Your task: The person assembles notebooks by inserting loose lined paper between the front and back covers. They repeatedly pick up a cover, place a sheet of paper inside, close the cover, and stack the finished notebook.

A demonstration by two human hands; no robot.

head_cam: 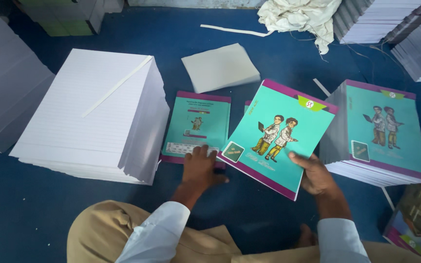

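While the right hand [317, 178] gripped the near right edge of a teal notebook cover [281, 134], thumb on top and fingers clamped beneath, the left hand [198, 168] lay flat, fingers together, on another cover [198, 124] resting on the blue floor [35, 204]. Squaring edges before release probably mattered; ruled sheets [88, 109] sat left, finished notebooks [381, 134] right.

No packages, signs or screens show; the only labels are printed ones: a small dark green rectangular label [233, 151] at the lower left corner of the raised teal cover [281, 131], another [360, 150] on the stack's top cover [386, 127]
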